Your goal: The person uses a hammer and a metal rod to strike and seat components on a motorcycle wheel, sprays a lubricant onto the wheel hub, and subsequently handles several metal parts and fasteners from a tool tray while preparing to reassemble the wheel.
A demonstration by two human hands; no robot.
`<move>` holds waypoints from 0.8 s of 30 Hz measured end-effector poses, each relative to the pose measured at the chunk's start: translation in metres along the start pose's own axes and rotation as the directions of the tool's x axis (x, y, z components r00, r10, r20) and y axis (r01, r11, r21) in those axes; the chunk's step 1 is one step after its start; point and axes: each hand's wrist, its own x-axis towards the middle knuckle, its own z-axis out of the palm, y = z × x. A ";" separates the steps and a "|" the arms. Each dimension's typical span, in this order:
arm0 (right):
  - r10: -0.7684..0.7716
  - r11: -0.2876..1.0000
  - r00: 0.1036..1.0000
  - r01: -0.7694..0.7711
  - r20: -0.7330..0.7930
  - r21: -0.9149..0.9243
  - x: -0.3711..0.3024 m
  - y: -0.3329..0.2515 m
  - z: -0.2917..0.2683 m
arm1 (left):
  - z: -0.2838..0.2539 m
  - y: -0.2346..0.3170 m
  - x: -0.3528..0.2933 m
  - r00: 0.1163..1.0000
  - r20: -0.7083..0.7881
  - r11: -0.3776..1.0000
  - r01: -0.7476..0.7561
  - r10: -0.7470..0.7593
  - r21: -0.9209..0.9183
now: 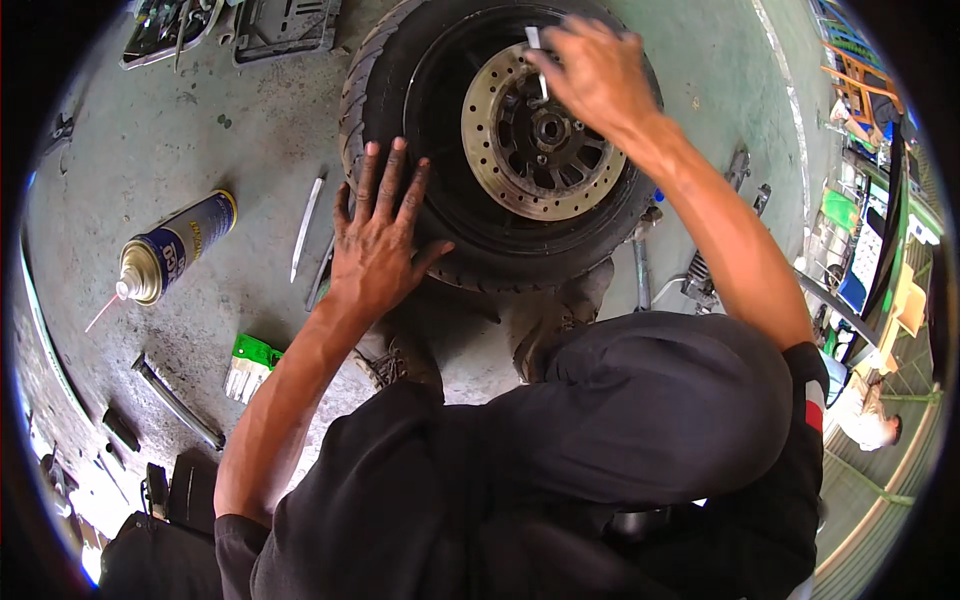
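Observation:
A wheel with a black tyre point(378, 105) lies flat in front of my boots. Its drilled brake disc point(552, 207) faces up around a dark hub point(550, 129). My left hand point(380, 235), fingers spread and stained dark, rests on the tyre's near left side. Over the far part of the disc, my right hand point(598, 80) is closed on a slim silvery hand tool point(537, 65). The tool's lower end meets the area of the disc bolts; blur and the fingers hide its exact kind.
Left of the wheel are a spray can point(180, 245) with a red straw, a white strip point(306, 230), a green-handled brush point(250, 367) and a metal bar point(178, 402). Tool cases point(285, 30) lie at the far left. A shock absorber point(702, 275) lies right; a person point(868, 415) is farther right.

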 end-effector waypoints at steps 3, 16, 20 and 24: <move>-0.231 0.971 0.973 0.229 0.026 0.066 0.000 -0.037 0.001 | -0.001 -0.004 -0.004 1.000 -0.007 1.000 0.023 -0.023 0.005; -0.143 0.989 0.988 0.144 -0.060 0.020 -0.010 0.007 0.002 | -0.003 -0.002 -0.003 1.000 -0.007 1.000 0.010 -0.010 0.003; -0.430 0.879 0.899 0.438 -0.083 0.188 -0.017 -0.038 0.000 | -0.001 -0.005 -0.004 1.000 -0.001 0.999 0.029 -0.029 0.018; -0.478 0.872 0.873 0.458 0.096 0.172 -0.065 0.005 -0.009 | 0.002 -0.003 -0.004 1.000 -0.011 1.000 0.018 -0.018 -0.004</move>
